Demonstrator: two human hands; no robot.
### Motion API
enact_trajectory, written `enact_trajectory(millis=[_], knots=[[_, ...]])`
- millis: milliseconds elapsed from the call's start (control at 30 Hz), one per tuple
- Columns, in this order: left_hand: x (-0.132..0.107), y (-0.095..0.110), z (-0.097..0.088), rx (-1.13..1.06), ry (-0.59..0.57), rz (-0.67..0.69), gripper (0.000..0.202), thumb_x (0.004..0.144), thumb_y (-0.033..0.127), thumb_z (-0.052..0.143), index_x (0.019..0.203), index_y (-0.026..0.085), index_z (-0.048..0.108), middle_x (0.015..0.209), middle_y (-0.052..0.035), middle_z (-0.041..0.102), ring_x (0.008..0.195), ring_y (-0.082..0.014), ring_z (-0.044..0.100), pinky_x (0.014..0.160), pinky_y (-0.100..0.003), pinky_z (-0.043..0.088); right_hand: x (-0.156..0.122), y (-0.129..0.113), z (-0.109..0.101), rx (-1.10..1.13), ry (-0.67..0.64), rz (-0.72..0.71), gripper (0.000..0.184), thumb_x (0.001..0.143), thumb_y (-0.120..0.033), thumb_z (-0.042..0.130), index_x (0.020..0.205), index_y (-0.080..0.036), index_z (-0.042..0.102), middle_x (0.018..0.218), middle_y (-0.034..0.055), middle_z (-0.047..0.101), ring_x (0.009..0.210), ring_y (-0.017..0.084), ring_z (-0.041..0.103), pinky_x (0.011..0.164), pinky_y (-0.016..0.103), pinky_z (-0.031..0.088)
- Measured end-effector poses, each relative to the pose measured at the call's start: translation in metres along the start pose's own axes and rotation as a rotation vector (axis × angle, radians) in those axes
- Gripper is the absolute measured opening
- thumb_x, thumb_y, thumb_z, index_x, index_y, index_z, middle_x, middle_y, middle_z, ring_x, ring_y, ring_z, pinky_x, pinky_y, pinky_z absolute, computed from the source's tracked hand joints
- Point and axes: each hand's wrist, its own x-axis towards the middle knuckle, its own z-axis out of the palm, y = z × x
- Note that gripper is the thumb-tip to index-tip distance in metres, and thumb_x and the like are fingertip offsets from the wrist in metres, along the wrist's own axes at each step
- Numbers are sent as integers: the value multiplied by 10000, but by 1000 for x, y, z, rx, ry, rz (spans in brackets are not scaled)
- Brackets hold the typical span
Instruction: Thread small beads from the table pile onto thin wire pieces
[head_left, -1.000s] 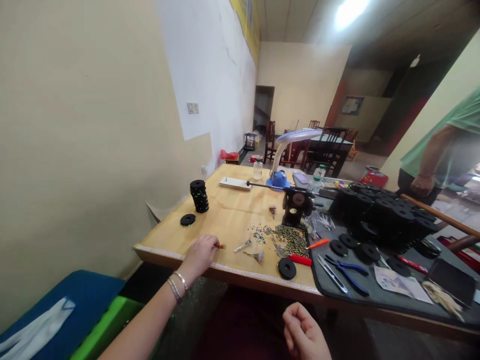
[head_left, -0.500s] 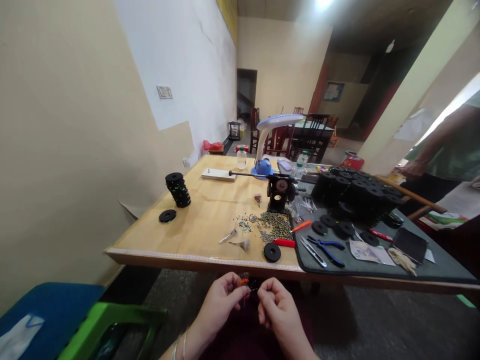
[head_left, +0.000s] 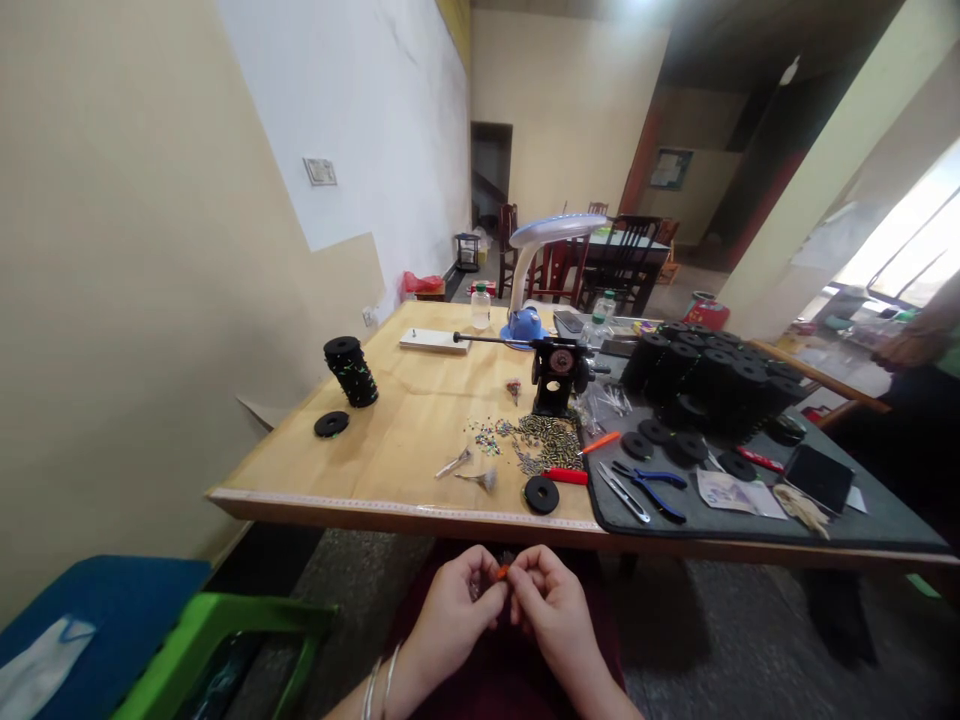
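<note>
Just in front of the table's near edge, my left hand (head_left: 461,600) is closed in a pinch on a small orange piece (head_left: 502,573) with dark, thin bits at its top. My right hand (head_left: 553,605) is also closed, its thumb and fingertips meeting the left ones at that piece; what it pinches is too small to make out. On the table beyond them lie a black foam ring (head_left: 541,494), a red-handled tool (head_left: 565,476), two thin tools with pale, flared ends (head_left: 480,478) and a heap of small striped pieces (head_left: 551,440).
A black winding device (head_left: 556,375) with a long rod stands before a desk lamp (head_left: 525,322). Blue pliers (head_left: 652,488), snips (head_left: 624,493) and many stacked black rings (head_left: 705,375) occupy the grey mat. Another ring stack (head_left: 351,370) stands left. A person's arm shows at far right.
My right hand has moved left, so both hands' fingertips now meet at the orange piece. The person at the right has shifted further out of view.
</note>
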Motion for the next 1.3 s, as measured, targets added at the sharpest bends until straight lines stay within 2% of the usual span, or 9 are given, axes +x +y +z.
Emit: enact_trajectory(millis=[233, 367, 533, 700, 967, 1100, 1300], knots=[[1, -5, 2, -38, -6, 7, 226, 711, 264, 657, 648, 180, 457, 515, 56, 516, 436, -83, 490, 432, -189, 399, 1, 8, 0, -9, -9, -30, 395, 771, -556, 600, 722, -181, 486, 424, -70, 490, 356, 65, 390, 382, 173, 283], [3, -6, 4, -202, -9, -94, 232, 681, 252, 667, 679, 186, 444, 552, 51, 546, 469, -111, 559, 440, -203, 433, 1, 10, 0, 46, 1, -30, 408, 756, -567, 610, 712, -187, 469, 424, -74, 482, 353, 62, 379, 381, 173, 279], [3, -5, 3, -446, -30, -233, 227, 675, 208, 676, 827, 170, 511, 639, 38, 591, 542, -102, 594, 509, -197, 434, 0, 8, 0, 53, 32, 14, 436, 723, -588, 629, 704, -183, 470, 403, -81, 467, 342, 52, 342, 369, 166, 244], [2, -3, 4, -416, -102, -227, 202, 702, 260, 707, 720, 134, 550, 607, 7, 603, 549, -104, 585, 531, -207, 421, 0, 9, -2, 73, 31, 28, 452, 707, -605, 633, 702, -180, 477, 396, -83, 463, 338, 50, 346, 364, 160, 233], [2, -5, 2, -467, -159, -240, 217, 709, 271, 731, 755, 128, 575, 647, -13, 624, 584, -113, 596, 571, -220, 423, 0, 13, -4, 89, 28, 22, 445, 711, -594, 641, 700, -180, 477, 394, -89, 457, 338, 45, 344, 368, 160, 242], [1, -5, 3, -500, -147, -244, 232, 713, 281, 726, 716, 144, 538, 625, 11, 585, 581, -109, 581, 567, -221, 425, 1, 14, -5, 93, 28, 24, 445, 710, -596, 640, 708, -182, 478, 399, -88, 460, 342, 51, 365, 370, 162, 253], [3, -2, 4, -451, -70, -207, 242, 707, 295, 715, 696, 159, 515, 591, 32, 553, 563, -98, 547, 553, -213, 414, -1, 10, -3, 78, 40, 52, 450, 701, -603, 638, 704, -180, 483, 393, -80, 472, 335, 48, 344, 363, 163, 229]])
